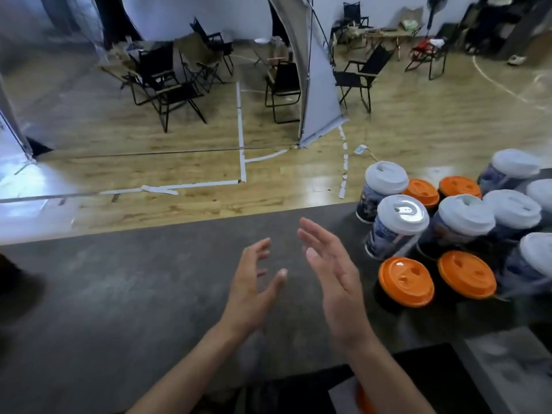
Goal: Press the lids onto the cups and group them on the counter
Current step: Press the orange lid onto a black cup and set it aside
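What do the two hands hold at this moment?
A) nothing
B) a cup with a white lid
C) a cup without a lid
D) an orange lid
A: the left hand and the right hand hover open and empty over the counter, apart from the lidded cups.

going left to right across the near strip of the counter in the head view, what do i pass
left hand → right hand → orange-lidded cup → second orange-lidded cup → white-lidded cup at the right edge
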Tool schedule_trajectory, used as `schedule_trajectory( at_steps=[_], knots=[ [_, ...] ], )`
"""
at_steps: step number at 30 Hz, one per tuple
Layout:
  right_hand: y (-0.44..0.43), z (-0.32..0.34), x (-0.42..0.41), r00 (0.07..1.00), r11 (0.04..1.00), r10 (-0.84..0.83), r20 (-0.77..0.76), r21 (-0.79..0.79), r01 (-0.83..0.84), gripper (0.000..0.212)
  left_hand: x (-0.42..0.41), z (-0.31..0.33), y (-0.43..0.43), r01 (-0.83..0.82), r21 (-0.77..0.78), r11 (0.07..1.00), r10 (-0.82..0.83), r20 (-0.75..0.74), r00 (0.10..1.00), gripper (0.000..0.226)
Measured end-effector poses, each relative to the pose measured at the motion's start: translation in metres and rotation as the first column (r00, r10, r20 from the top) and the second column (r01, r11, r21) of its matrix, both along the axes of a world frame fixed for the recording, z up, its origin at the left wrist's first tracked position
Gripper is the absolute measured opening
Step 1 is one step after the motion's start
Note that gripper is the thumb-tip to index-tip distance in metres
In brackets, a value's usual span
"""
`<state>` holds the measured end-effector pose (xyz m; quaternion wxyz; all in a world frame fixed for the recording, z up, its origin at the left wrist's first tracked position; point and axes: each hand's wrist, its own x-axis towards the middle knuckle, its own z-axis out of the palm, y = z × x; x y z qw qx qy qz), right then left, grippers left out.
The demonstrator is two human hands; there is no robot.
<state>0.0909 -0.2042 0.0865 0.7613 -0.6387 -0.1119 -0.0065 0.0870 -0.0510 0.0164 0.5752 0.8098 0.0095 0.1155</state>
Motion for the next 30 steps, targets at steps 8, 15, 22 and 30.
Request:
schedule_trajectory(
  at_steps=[8, 15, 22, 30],
  knots=[
    [-0.092, 0.020, 0.010, 0.985, 0.988, -0.111, 0.129, -0.090, 0.123, 0.043, 0.030, 0.008, -0.132, 0.364, 0.257, 0.895, -0.409, 0.154, 0.899, 0.080],
    [-0.127, 0.015, 0.023, 0.973, 0.969, -0.192, 0.128, -0.131, 0.209, 0.044, 0.038, -0.001, -0.181, 0.308, 0.364, 0.879, -0.388, 0.170, 0.906, 0.073],
    [-0.134, 0.009, 0.045, 0.869, 0.793, -0.274, 0.412, -0.415, 0.447, 0.044, 0.033, -0.007, -0.167, 0.311, 0.274, 0.910, -0.364, 0.171, 0.916, 0.073],
    [-0.127, -0.033, 0.108, 0.829, 0.350, -0.315, 0.462, -0.756, 0.554, 0.071, 0.017, -0.009, -0.062, -0.005, 0.277, 0.961, -0.053, 0.204, 0.978, 0.071]
  ],
)
